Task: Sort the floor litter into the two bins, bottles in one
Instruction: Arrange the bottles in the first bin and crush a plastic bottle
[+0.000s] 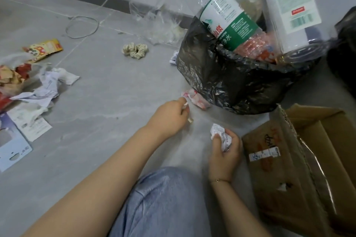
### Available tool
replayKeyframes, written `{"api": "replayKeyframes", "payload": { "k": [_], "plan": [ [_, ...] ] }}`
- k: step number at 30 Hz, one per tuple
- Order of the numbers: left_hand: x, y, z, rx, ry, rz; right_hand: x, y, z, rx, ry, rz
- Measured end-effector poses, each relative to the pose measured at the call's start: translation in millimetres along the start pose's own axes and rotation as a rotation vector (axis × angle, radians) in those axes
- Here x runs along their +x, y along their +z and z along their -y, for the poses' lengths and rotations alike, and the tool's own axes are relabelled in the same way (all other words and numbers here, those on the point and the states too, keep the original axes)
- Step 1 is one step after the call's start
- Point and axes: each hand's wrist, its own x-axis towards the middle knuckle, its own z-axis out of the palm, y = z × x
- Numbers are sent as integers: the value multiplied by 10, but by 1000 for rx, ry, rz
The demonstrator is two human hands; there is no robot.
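Litter, floor, mixed paper and wrappers. Pink-white wrapper (195, 98) lies against the black-bagged bin (231, 82), which already holds bottles (229, 19). Left hand (169, 117) pinches the wrapper's near edge, apparently with something small in its fingers too. Right hand (225, 152) grips a crumpled receipt (219, 136). Advice: pinch deeper before lifting; route both to the non-bottle bin. More scraps (44, 90) lie far left.

You have 2 clear bottles (229, 19) leaning in the black-lined bin (231, 82) far right; crumpled papers (46, 86) and wrappers (45, 48) lie scattered left.
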Motion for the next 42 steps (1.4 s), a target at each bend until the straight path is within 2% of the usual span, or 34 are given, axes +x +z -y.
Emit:
{"api": "replayKeyframes", "payload": {
  "k": [3,8,14,19,29,32,34,36,38,40,42],
  "plan": [
    [107,143,-104,142,-44,84,10,4,41,-1,-19,-5],
    [123,350,-19,176,-79,52,31,12,14,-32,-51,-22],
    [133,430,65,172,-88,9,62,25,-22,-100,-72,-3],
    [13,363,201,27,-170,-63,65,37,-35,-123,-96,-5],
    [-7,385,300,87,-189,-5,53,51,-35,-127,-142,-32],
    [-2,387,314,154,-138,24,40,56,-29,-144,-145,-30],
    [35,374,290,160,-43,-30,36,51,-23,-147,-144,-32],
    [117,372,228,165,138,-110,35,52,-22,-146,-132,-22],
    [253,394,148,325,344,-194,39,53,-23,-151,-133,-14],
    [382,400,59,474,447,-207,43,54,-27,-166,-155,-18],
    [481,424,77,496,449,-130,47,56,-31,-170,-168,-18]
  ]
}}
